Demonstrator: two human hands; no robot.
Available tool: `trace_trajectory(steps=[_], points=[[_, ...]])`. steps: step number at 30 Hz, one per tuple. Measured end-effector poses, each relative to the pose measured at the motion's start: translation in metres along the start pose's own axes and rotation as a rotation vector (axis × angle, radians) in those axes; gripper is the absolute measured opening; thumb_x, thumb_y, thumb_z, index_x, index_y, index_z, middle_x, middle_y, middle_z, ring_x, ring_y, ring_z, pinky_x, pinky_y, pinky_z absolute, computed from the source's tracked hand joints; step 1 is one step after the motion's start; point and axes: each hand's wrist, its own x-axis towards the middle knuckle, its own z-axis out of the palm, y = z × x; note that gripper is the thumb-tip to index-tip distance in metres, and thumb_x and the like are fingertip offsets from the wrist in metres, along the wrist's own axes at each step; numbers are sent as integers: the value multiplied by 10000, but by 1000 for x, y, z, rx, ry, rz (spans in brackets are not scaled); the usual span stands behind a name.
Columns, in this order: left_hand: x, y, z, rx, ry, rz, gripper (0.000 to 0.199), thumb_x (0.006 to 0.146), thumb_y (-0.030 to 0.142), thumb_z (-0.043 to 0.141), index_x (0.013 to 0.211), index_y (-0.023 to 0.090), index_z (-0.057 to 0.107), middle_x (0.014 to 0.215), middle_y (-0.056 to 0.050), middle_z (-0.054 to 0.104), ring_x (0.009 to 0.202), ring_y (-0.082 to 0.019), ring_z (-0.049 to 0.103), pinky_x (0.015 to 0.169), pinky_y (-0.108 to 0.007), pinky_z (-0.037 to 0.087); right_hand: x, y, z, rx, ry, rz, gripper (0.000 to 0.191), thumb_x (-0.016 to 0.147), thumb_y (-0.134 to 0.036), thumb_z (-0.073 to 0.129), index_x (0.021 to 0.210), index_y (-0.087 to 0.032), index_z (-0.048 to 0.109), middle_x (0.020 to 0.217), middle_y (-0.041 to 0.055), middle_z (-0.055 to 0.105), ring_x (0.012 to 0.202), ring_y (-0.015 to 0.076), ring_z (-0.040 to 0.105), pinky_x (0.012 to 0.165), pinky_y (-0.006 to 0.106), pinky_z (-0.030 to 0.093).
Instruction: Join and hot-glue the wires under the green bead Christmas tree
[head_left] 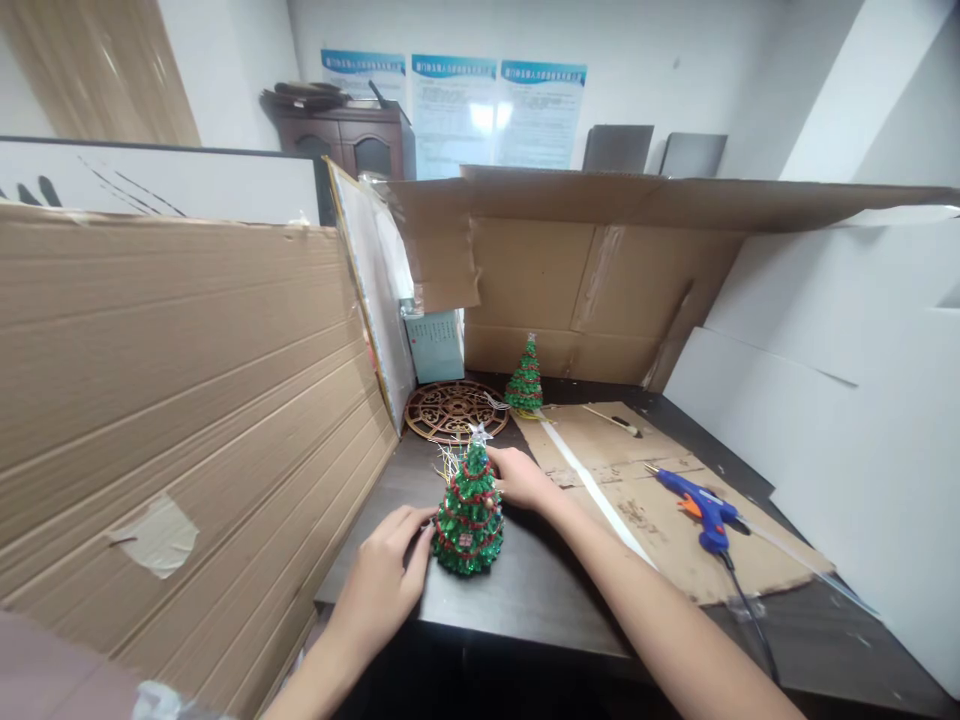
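Observation:
A small green Christmas tree [469,525] with red garlands, tiny ornaments and a silver star on top stands near the table's front edge. My left hand [386,560] is closed at its lower left side, thumb and fingertips against the edge of the branches. On the upper right side, my right hand [517,478] curls round the tree, its fingertips partly hidden behind it. Pale and yellow wire ends [448,462] show just behind the tree on the left. A second, similar Christmas tree [525,378] stands upright farther back.
A blue glue gun [701,505] with an orange trigger and a brush [615,422] lie on a cardboard sheet [645,525] at right. Behind the near tree is a round openwork mat [457,410], with a light blue box [435,347] beyond. Cardboard walls [187,400] enclose the table.

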Motion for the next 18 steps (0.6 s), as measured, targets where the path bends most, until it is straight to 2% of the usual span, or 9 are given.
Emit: trace_trajectory(steps=[3, 7, 14, 18], points=[[0, -2, -5, -53, -40, -4, 250, 1045, 323, 468, 1095, 233, 696, 1063, -47, 722, 1027, -205, 687, 927, -362, 542, -1, -1, 0, 3, -2, 3, 63, 874, -208, 682, 926, -192, 649, 740, -15, 624, 671, 136, 507, 638, 237, 297], [-2, 0, -6, -122, -13, -51, 239, 1038, 349, 494, 961, 230, 687, 983, -27, 712, 966, -196, 678, 880, -337, 520, -2, -4, -1, 5, -6, 11, 77, 857, -186, 685, 923, -189, 646, 748, -12, 628, 684, 139, 510, 642, 239, 297], [-3, 1, -9, -150, 80, -110, 254, 1021, 369, 511, 930, 231, 703, 964, -24, 722, 939, -200, 683, 845, -329, 518, -2, -4, -1, 18, 1, 22, 45, 843, -159, 678, 858, -187, 647, 763, 1, 666, 690, 148, 545, 644, 239, 313], [-4, 0, -9, -154, 72, -76, 235, 1007, 333, 541, 923, 232, 736, 948, -26, 730, 923, -195, 695, 847, -323, 529, -2, -3, 0, 33, 0, 16, 46, 838, -153, 677, 843, -186, 644, 819, 17, 699, 718, 155, 573, 662, 238, 334]])
